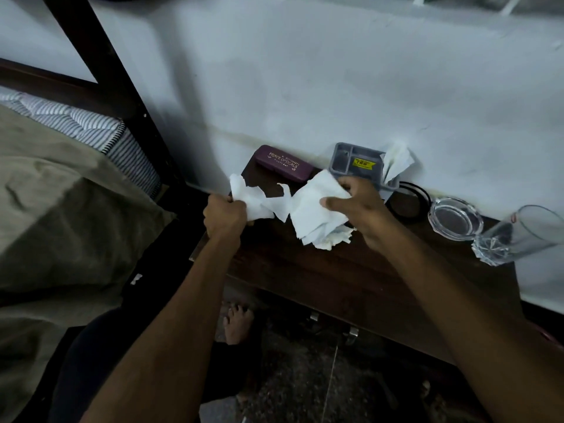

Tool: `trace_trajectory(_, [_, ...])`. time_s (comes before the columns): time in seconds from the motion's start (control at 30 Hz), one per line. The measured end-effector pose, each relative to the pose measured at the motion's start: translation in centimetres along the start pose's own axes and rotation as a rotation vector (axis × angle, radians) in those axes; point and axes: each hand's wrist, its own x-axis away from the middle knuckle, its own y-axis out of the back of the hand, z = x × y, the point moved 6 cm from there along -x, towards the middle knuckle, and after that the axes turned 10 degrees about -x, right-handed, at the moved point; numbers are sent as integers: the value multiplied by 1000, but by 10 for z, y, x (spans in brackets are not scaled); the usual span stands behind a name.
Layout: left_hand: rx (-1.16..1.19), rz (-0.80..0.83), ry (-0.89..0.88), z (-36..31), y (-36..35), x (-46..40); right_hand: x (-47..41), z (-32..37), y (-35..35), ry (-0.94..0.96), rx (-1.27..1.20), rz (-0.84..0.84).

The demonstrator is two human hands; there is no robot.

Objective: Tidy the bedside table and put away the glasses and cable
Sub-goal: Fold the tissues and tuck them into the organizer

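Over the dark wooden bedside table [335, 270] I hold crumpled white tissue paper [311, 209] in both hands. My left hand [224, 216] grips its left end. My right hand [360, 206] grips the larger bunch on the right. A maroon glasses case [283, 162] lies shut by the wall at the table's back left. A coiled black cable [412, 203] lies at the back, partly hidden behind my right hand. The glasses themselves are not visible.
A grey compartment tray [351, 157] with a yellow sticker stands by the wall, with another tissue [396, 163] stuck in it. A glass ashtray [454, 219] and a tipped drinking glass [515, 236] sit at the right. A bed [61, 193] lies left; my foot [238, 325] is below.
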Motion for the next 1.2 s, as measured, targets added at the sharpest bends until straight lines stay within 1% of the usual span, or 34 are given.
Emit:
trace_trajectory(0.1, [-77,116,-52,-10,-1,13,16,6,25,-22,-200,-10])
trace_trajectory(0.17, [-141,158,-75,-10,-2,18,30,-1,39,-74,-362,-33])
trace_trajectory(0.2, [-174,166,-89,-10,-1,21,38,-7,44,-104,-403,-53])
trace_trajectory(0.27, [-327,130,-153,-12,8,29,54,-23,50,-173,-384,-100])
trace_trajectory(0.33, [-584,28,-268,-22,21,45,68,-35,52,-203,-360,-118])
trace_trajectory(0.37, [-658,-17,-331,-30,27,57,74,-36,53,-198,-363,-121])
trace_trajectory(0.4, [-668,-32,-400,-37,30,69,79,-35,54,-179,-359,-123])
trace_trajectory(0.43, [-622,8,-472,-43,29,82,83,-30,54,-150,-350,-118])
trace_trajectory(0.47, [-482,105,-508,-47,26,94,87,-24,53,-120,-341,-105])
trace_trajectory(0.5, [-285,258,-478,-48,18,106,90,-17,52,-89,-335,-88])
trace_trajectory(0.53, [-100,431,-399,-47,8,121,92,-9,50,-61,-328,-70])
trace_trajectory(0.57, [26,572,-313,-46,0,133,94,-2,49,-33,-318,-51])
trace_trajectory(0.6, [107,674,-250,-45,-6,141,95,4,48,-10,-309,-35])
trace_trajectory(0.67, [255,820,-185,-44,-16,150,96,14,48,27,-304,-24])
trace_trajectory(0.73, [355,916,-214,-47,-20,156,96,20,50,57,-307,-46])
trace_trajectory(0.83, [373,917,-362,-52,-26,165,97,19,46,49,-318,-57])
trace_trajectory(1.0, [360,725,-408,-55,-31,155,96,10,41,10,-286,17])
trace_trajectory(1.03, [366,708,-418,-56,-30,151,96,10,41,3,-290,39])
trace_trajectory(1.1, [381,712,-444,-59,-29,145,94,11,42,3,-302,44])
trace_trajectory(1.2, [386,731,-481,-66,-27,138,90,13,49,-4,-351,-11])
